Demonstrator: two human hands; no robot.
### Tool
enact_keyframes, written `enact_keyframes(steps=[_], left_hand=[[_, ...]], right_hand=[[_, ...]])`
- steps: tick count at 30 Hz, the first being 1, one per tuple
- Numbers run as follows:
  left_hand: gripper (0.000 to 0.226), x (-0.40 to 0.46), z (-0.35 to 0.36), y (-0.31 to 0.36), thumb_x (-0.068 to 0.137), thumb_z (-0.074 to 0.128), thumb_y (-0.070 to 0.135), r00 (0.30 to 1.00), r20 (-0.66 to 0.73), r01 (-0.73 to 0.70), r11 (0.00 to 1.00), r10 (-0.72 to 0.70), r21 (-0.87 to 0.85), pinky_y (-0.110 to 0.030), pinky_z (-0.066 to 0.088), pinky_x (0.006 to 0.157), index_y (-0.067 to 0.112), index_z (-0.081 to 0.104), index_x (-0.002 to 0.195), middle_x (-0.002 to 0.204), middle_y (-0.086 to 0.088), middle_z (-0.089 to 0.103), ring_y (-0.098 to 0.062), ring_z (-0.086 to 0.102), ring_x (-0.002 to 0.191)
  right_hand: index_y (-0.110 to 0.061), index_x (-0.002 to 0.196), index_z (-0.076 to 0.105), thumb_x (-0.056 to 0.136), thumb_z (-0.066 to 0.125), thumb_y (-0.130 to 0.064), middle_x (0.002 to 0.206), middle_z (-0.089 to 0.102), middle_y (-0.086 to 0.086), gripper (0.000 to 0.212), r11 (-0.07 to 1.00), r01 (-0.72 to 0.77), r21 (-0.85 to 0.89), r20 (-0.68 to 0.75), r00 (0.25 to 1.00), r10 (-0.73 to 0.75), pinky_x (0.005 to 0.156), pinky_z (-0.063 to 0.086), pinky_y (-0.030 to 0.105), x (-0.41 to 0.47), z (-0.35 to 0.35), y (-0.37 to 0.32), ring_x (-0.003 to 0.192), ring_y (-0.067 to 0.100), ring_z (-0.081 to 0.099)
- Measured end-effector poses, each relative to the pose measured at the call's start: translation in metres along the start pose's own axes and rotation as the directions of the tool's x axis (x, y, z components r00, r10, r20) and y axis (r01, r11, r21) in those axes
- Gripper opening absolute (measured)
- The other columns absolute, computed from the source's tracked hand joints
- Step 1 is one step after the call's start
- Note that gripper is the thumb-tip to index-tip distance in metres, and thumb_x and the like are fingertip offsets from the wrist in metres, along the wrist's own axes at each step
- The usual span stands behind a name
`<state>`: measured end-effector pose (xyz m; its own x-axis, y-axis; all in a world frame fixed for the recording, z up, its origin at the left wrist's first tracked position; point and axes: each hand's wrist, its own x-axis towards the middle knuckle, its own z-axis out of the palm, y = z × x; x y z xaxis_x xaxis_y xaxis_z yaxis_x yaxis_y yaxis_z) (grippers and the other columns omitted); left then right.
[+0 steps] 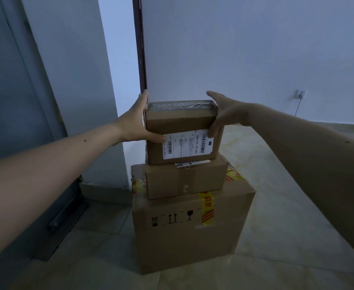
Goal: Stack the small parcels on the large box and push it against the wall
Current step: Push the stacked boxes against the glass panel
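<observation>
A large cardboard box [190, 233] with yellow and red tape stands on the floor in the middle. On its top lies a small brown parcel [184, 181]. A second small parcel [180, 124] with a white shipping label sits on top of that one, tilted toward me. My left hand [138, 122] grips its left side, thumb on the front face. My right hand [220, 114] grips its right side, thumb on the label. Whether the top parcel rests fully on the one below, I cannot tell.
A white wall [245, 49] rises just behind the stack, with a dark door frame [140, 49] at its left end. A grey metal door [15, 91] is at the left. A wall socket with a plugged cable [300, 95] sits at the right. Tiled floor [287, 216] spreads right.
</observation>
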<state>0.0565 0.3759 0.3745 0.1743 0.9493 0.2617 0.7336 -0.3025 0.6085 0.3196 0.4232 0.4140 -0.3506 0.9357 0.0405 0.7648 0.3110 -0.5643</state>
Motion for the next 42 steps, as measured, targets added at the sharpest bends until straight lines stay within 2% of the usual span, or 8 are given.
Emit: enact_keyframes(steps=[3,7,9,12,16,19,25,42], left_hand=[[0.152,-0.017,0.004,-0.019,0.042,0.082,0.059,0.989,0.013,0.145,0.979,-0.149,0.142,-0.045,0.012,0.12,0.025,-0.021,0.148,0.162,0.001,-0.014,-0.022,-0.004,0.15],[0.159,-0.05,0.016,-0.048,0.034,0.075,0.074,0.937,0.113,0.267,0.886,-0.331,0.379,-0.044,0.009,0.121,0.014,-0.017,0.149,0.162,-0.005,-0.017,-0.026,-0.008,0.149],[0.154,-0.067,0.032,-0.058,0.04,0.064,0.08,0.904,0.178,0.243,0.811,-0.388,0.533,-0.041,0.003,0.121,0.007,-0.018,0.149,0.159,-0.012,-0.022,-0.028,-0.014,0.148],[0.139,-0.089,0.071,-0.069,0.06,0.054,0.084,0.879,0.243,0.177,0.754,-0.41,0.633,-0.043,0.002,0.121,0.004,-0.019,0.148,0.157,-0.017,-0.026,-0.031,-0.017,0.147],[0.127,-0.108,0.123,-0.077,0.071,0.043,0.082,0.877,0.274,0.13,0.744,-0.395,0.656,-0.043,-0.002,0.12,0.002,-0.02,0.146,0.157,-0.02,-0.024,-0.032,-0.019,0.146],[0.116,-0.113,0.148,-0.075,0.079,0.04,0.076,0.895,0.2,0.189,0.746,-0.398,0.639,-0.042,-0.003,0.12,0.001,-0.019,0.146,0.157,-0.021,-0.021,-0.032,-0.017,0.147],[0.104,-0.112,0.163,-0.084,0.087,0.041,0.064,0.936,0.066,0.243,0.77,-0.346,0.589,-0.04,0.001,0.121,0.0,-0.013,0.148,0.159,-0.02,-0.014,-0.03,-0.011,0.148],[0.102,-0.138,0.141,-0.105,0.086,0.047,0.061,0.934,-0.02,0.296,0.742,-0.356,0.602,-0.041,0.007,0.121,0.0,-0.004,0.15,0.161,-0.018,-0.003,-0.029,-0.002,0.149]], right_hand=[[-0.024,0.154,0.003,0.053,0.091,-0.018,0.165,0.007,0.002,0.134,0.996,-0.006,0.089,-0.046,0.999,0.01,0.118,0.024,0.049,-0.018,0.001,0.021,0.15,0.03,0.013],[-0.027,0.155,0.004,0.049,0.09,-0.03,0.165,0.004,0.002,0.136,0.992,-0.109,0.065,-0.034,0.993,0.111,0.119,0.018,0.051,-0.048,0.014,0.065,0.151,0.03,0.008],[-0.023,0.155,0.002,0.056,0.088,-0.032,0.166,0.001,0.004,0.132,0.984,-0.171,-0.057,-0.009,0.985,0.171,0.12,0.014,0.05,-0.059,0.032,0.091,0.152,0.03,0.004],[-0.015,0.154,-0.008,0.058,0.077,-0.06,0.165,-0.01,0.006,0.136,0.896,-0.158,-0.416,0.034,0.981,0.189,0.121,0.003,0.046,-0.068,0.075,0.128,0.152,0.026,-0.009],[-0.012,0.151,-0.019,0.063,0.059,-0.078,0.163,-0.02,0.009,0.135,0.784,-0.062,-0.617,0.083,0.986,0.144,0.12,-0.002,0.047,-0.075,0.133,0.157,0.151,0.027,-0.016],[-0.009,0.152,-0.017,0.068,0.051,-0.079,0.163,-0.017,0.012,0.128,0.746,-0.057,-0.664,0.058,0.99,0.128,0.122,0.001,0.05,-0.076,0.154,0.167,0.151,0.03,-0.015],[-0.017,0.154,-0.007,0.075,0.05,-0.072,0.166,-0.004,0.005,0.113,0.795,-0.11,-0.596,-0.046,0.994,0.102,0.116,0.017,0.061,-0.068,0.172,0.182,0.152,0.035,-0.003],[-0.02,0.155,-0.003,0.076,0.054,-0.068,0.166,0.004,0.002,0.108,0.794,-0.057,-0.605,-0.094,0.996,0.001,0.113,0.024,0.054,-0.058,0.201,0.161,0.151,0.035,0.005]])
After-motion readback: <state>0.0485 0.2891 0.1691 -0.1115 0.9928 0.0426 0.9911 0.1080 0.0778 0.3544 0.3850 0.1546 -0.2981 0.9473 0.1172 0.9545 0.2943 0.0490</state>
